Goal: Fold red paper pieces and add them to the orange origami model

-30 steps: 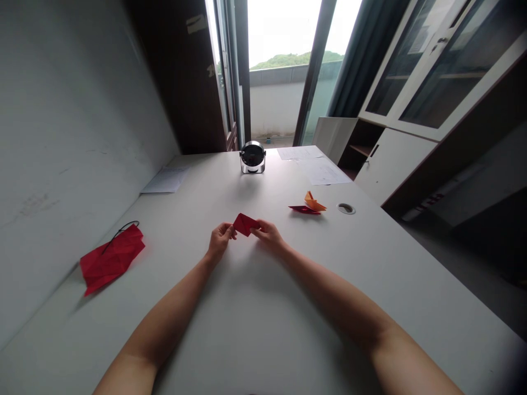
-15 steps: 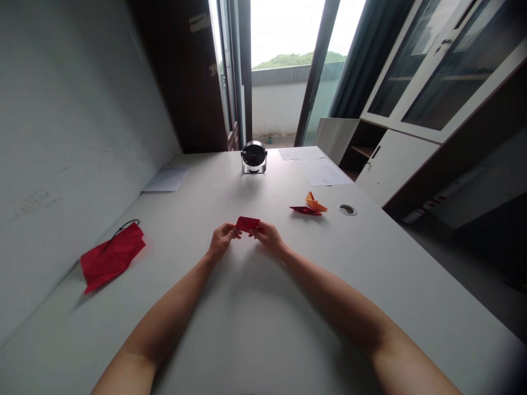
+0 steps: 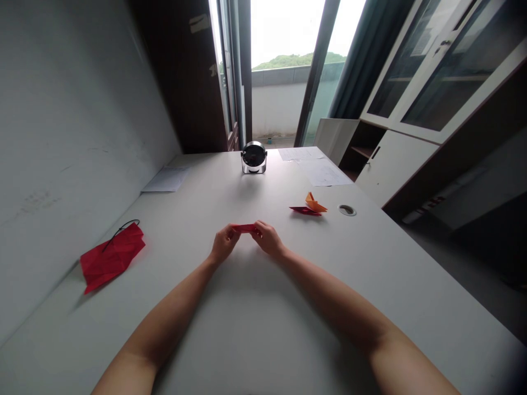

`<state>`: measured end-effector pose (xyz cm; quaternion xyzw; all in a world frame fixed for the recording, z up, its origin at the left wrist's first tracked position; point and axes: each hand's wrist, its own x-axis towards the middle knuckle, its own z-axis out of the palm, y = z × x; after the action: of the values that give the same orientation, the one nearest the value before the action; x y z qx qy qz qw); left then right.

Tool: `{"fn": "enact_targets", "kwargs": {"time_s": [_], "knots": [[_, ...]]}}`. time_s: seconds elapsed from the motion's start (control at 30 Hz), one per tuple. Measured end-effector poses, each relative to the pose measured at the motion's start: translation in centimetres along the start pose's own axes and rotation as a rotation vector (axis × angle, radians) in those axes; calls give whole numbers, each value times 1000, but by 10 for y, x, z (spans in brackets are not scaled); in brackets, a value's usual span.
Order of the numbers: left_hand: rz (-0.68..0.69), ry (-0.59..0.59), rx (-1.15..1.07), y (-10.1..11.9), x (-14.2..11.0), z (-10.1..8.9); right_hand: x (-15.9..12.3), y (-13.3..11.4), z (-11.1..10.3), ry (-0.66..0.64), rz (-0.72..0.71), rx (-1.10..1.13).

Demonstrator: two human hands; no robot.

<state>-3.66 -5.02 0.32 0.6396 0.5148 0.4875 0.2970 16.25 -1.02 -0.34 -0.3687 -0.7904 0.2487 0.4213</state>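
A small piece of folded red paper (image 3: pixel 246 228) is stretched between my two hands, just above the white table. Its left end is pinched by my left hand (image 3: pixel 224 241), and my right hand (image 3: pixel 267 237) grips the right end. Seen from here the paper looks like a narrow strip, its ends covered by my fingers. To the right of my hands lie an orange folded paper piece (image 3: pixel 316 204) and a flat dark red folded paper piece (image 3: pixel 305 210), close against each other.
A crumpled red bag (image 3: pixel 112 258) with a black cord rests by the wall at left. A round black and silver device (image 3: pixel 253 157) stands at the back. Paper sheets (image 3: pixel 325 172) lie far right, another sheet (image 3: pixel 166 179) far left. A round cable hole (image 3: pixel 347 210) sits near the right edge.
The red paper has tipped from showing a broad face with crease lines to a narrow strip. My fingers have curled further around its ends; my arms have barely moved.
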Motion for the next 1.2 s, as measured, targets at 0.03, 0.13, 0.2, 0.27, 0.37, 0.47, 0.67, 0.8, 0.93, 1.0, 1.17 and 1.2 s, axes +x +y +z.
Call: {"fn": "enact_targets", "kwargs": {"time_s": [0.03, 0.13, 0.2, 0.27, 0.37, 0.47, 0.67, 0.8, 0.93, 1.0, 1.17, 1.2], "knots": [[11, 3, 14, 1, 0, 0, 0, -1, -1, 8, -22, -35], [19, -15, 6, 2, 0, 0, 0, -2, -2, 20, -58, -67], [11, -29, -16, 1, 1, 1, 0, 1, -2, 17, -59, -65], [-3, -41, -19, -1, 2, 2, 0, 4, -1, 7, -42, -73], [-16, -64, 69, -2, 2, 2, 0, 8, -1, -32, 13, -137], [40, -85, 240, -4, 3, 1, 0, 9, -1, -105, 21, -259], [107, -105, 426, -9, 6, -3, 1, 7, -2, -191, -6, -396], [108, -115, 430, -8, 6, -5, 2, 7, -2, -184, 10, -393], [87, -122, 455, -7, 6, -4, 2, 9, -3, -181, 29, -385], [84, -114, 463, -7, 5, -3, 2, 10, -2, -165, 42, -388], [77, -105, 452, -8, 5, -2, 2, 10, -2, -161, 74, -393], [76, -106, 448, -9, 5, -2, 2, 9, -3, -163, 80, -399]]}}
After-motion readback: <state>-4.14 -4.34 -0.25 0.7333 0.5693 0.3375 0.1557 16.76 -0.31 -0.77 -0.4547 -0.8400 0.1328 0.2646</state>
